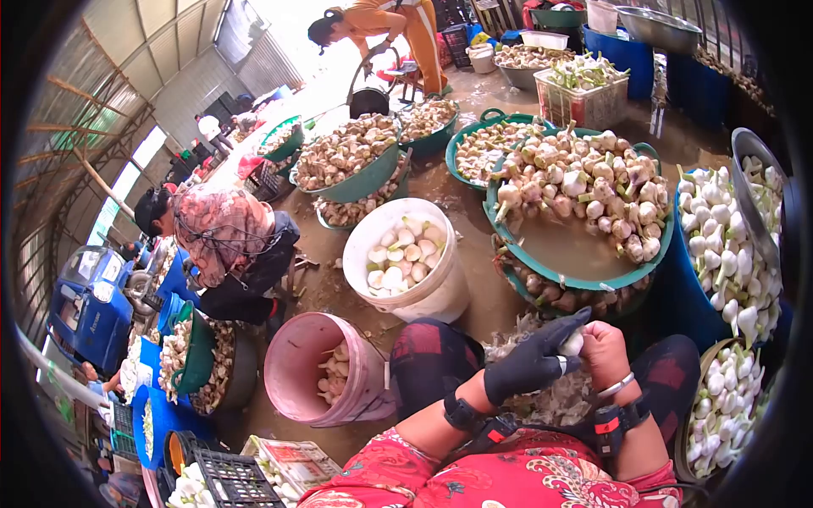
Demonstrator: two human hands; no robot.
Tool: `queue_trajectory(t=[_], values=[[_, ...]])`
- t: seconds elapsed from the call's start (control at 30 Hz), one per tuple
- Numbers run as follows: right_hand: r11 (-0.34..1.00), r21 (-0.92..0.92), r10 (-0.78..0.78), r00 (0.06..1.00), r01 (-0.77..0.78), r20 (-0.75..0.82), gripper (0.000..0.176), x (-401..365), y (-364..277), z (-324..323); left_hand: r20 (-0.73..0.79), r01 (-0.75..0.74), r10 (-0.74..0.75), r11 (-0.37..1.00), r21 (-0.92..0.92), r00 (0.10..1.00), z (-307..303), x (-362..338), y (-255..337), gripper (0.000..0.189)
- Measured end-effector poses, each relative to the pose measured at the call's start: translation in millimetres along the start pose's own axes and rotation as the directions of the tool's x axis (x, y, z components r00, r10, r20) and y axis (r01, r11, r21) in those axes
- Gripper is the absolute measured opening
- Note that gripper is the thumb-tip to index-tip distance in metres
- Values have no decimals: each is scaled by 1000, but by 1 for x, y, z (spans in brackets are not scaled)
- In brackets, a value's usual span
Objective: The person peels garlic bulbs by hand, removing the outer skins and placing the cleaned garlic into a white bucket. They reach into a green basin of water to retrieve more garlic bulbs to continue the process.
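My left hand (538, 357), in a black glove, is closed around a pale garlic bulb (572, 344) above my lap. My right hand (606, 356) is bare, with a bracelet at the wrist. Its fingers are curled together against the bulb's right side; whatever they pinch is hidden. Loose garlic skins (550, 400) lie between my legs under both hands. Just beyond them, a green basin (566, 273) holds unpeeled garlic bulbs heaped around some brownish water.
A white bucket (457, 292) of peeled garlic and a pink bucket (292, 366) stand left of me. Peeled garlic fills a blue barrel (690, 292) and a basket (720, 415) at right. One person (224, 237) sits at left; another (406, 38) bends at the back.
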State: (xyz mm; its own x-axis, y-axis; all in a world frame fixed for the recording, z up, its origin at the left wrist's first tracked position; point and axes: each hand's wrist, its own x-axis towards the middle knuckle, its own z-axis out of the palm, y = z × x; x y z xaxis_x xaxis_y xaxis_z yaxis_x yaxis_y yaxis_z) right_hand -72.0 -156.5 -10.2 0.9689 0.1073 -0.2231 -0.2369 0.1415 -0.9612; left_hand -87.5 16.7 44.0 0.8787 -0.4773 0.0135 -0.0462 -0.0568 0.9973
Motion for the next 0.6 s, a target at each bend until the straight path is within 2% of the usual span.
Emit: queue_trajectory(t=[0.03,0.07,0.13,0.17,0.2,0.23,0.27,0.3,0.33,0.37,0.5,0.57,0.6], values=[[998,-62,14,1000,-15,-23,11,4,5,-3,19,36,-35,998,-44,999,3,0,6,72],[979,-176,-109,993,98,-52,10,8,10,-2,10,-54,56,984,-169,998,-1,5,-7,73],[883,-390,-319,943,261,-92,11,1,-9,5,-62,36,-55,962,-270,997,0,11,-27,69],[816,-469,-423,902,337,-88,11,-1,-15,10,-93,-12,3,996,-92,996,1,14,-38,64],[789,-511,-440,894,341,-83,11,-3,-20,10,-92,150,-169,972,-180,981,4,12,-13,60],[829,-461,-400,912,316,-94,11,1,-10,7,-107,49,-70,981,-189,992,1,16,-41,61],[878,-321,-386,922,355,-35,13,4,-5,0,-143,30,-49,990,-134,988,0,16,-43,64],[920,-228,-321,947,319,28,15,6,-3,-3,-205,7,-39,987,-159,978,5,16,-37,64],[994,98,29,994,-40,106,18,1,-15,-3,-171,39,-56,994,-101,984,0,16,-39,68],[993,47,99,979,-109,178,14,-1,-23,-5,-147,63,-67,998,-31,987,-4,17,-40,73],[996,80,17,977,-35,212,14,9,-1,-12,-85,28,-24,999,47,996,0,20,-38,72],[954,-114,-266,957,278,114,12,11,3,-12,-63,123,-146,953,-276,987,2,24,-29,67],[854,-281,-428,898,438,102,13,8,-5,-11,-55,176,-208,920,-349,977,4,25,-20,64]])
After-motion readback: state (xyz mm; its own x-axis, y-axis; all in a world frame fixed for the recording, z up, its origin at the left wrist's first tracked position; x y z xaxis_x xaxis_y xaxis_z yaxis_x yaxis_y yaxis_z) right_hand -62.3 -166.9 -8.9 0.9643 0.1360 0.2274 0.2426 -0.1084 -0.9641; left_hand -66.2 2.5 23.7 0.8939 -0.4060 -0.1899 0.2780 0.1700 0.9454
